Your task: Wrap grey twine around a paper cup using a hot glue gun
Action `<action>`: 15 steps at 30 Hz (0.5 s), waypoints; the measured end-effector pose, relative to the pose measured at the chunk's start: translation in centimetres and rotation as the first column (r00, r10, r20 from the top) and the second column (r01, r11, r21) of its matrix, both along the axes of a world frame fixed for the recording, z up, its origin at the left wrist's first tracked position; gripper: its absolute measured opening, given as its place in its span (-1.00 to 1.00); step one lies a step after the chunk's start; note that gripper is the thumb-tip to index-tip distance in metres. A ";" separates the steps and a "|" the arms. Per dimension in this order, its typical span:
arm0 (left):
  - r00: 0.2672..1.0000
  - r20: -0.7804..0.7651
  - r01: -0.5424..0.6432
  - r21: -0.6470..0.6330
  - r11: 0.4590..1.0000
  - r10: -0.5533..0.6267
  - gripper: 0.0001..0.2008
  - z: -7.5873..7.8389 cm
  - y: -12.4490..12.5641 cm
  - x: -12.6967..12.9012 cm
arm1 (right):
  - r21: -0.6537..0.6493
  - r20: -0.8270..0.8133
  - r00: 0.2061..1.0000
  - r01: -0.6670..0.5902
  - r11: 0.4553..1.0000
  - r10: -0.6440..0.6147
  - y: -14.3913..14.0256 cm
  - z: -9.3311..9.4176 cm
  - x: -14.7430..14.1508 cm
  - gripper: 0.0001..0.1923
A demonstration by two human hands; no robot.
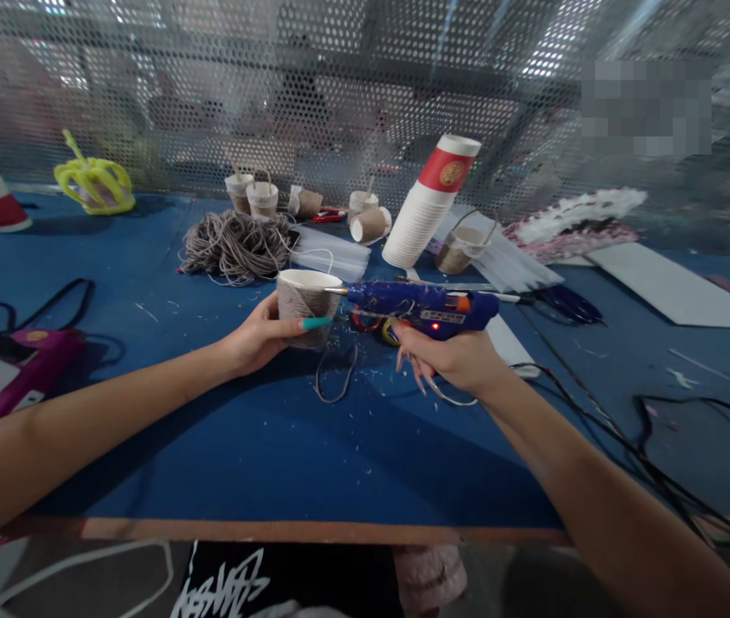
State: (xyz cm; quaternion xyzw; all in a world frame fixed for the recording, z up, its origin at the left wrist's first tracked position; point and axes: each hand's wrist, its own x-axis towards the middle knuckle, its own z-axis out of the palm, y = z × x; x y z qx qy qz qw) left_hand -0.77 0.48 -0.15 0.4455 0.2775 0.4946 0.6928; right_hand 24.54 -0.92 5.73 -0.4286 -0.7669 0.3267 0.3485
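My left hand (268, 329) is closed round a paper cup (297, 300) wrapped in grey-brown cord, its white rim facing up. A loose tail of cord (337, 396) hangs below the cup over the table. In my right hand (461, 359) is a blue hot glue gun (416, 302) with a red light showing on its side. The gun's metal nozzle points left and meets the cup's upper right side, close under the rim. Whether the tip touches the cup I cannot tell. A thin whitish cord passes below my right fingers.
Behind the cup lies a heap of grey cord (236, 247). A leaning stack of paper cups (430, 202) stands behind the gun, with a cord-wrapped basket (465, 245) beside it. Black cables (603, 421) run along the right. At left lies a magenta device (30, 378).
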 end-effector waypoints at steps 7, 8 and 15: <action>1.000 0.024 -0.004 -0.030 1.000 0.005 -0.45 0.1 -0.1 -0.1 | 0.010 -0.011 1.000 -0.014 1.000 0.014 0.0 0.1 0.1 -0.53; 1.000 0.030 -0.004 -0.033 0.999 0.005 -0.47 0.1 -0.2 -0.1 | 0.022 -0.013 1.000 -0.021 1.000 0.021 -0.1 0.1 0.1 -0.54; 0.998 0.049 0.037 -0.021 0.999 -0.036 -0.54 0.1 -0.1 -0.1 | -0.029 -0.014 0.999 -0.040 0.999 0.039 0.0 0.3 0.1 -0.53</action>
